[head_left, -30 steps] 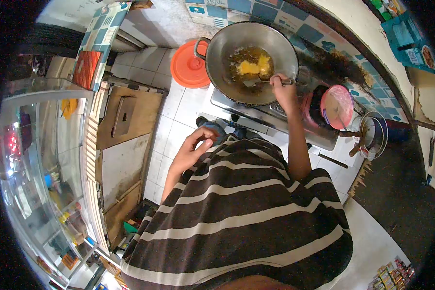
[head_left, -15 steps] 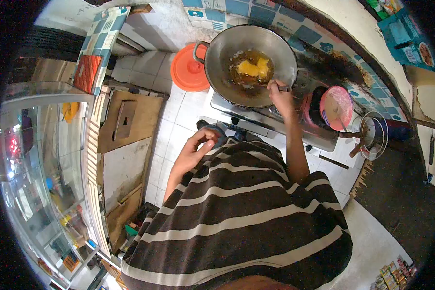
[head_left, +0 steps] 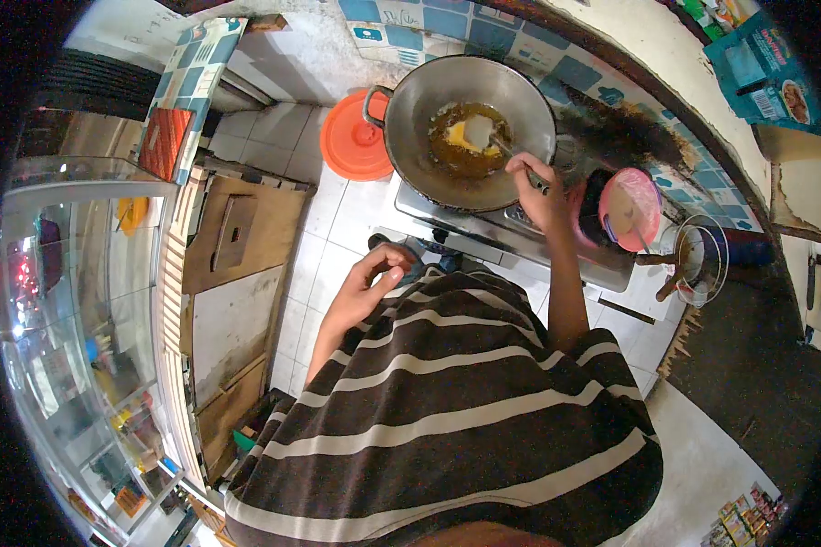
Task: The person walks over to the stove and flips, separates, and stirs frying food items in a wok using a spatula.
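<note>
Apparently mid-fry: right hand closed round spatula at yellow food in wok, left hand half-curled, empty; next move needs blade low.

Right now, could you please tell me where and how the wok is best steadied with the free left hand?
I would grip the loop handle on the wok's left rim, coming from the left, outer side, fingers hooked through. It juts outward and leaves an opening, away from the oil and the right hand. It may be hot.
</note>
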Tool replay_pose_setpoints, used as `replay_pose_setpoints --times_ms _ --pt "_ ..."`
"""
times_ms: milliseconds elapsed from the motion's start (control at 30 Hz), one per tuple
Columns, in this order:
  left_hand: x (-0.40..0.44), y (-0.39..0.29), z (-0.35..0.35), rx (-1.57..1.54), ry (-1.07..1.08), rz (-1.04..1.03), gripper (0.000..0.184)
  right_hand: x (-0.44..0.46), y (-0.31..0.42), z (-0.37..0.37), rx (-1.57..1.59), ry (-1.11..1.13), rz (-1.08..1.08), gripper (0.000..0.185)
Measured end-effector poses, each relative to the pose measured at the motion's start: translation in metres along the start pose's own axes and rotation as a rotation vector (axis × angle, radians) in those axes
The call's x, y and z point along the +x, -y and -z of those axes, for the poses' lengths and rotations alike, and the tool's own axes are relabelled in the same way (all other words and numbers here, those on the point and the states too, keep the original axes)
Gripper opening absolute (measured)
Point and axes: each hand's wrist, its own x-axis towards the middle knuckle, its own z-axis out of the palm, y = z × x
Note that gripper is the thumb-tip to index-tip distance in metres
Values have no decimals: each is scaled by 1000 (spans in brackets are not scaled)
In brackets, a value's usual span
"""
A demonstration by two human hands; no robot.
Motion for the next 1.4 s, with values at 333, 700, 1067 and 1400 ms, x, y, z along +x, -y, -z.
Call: replay_pose_setpoints --times_ms 333,700,1067,1400 --pt "0 -2 0 -2 5 29 17 4 -37 -8 -53 55 217 9" --pt "0 -10 -2 13 -2 35 15 -1 -40 -23 -17 66 154 7" --pt "-2 -4 0 -18 15 34 19 -10 -25 -18 33 -39 17 5" --pt "-7 6 1 310 408 71 32 -16 -1 -12 -56 -72 -290 28"
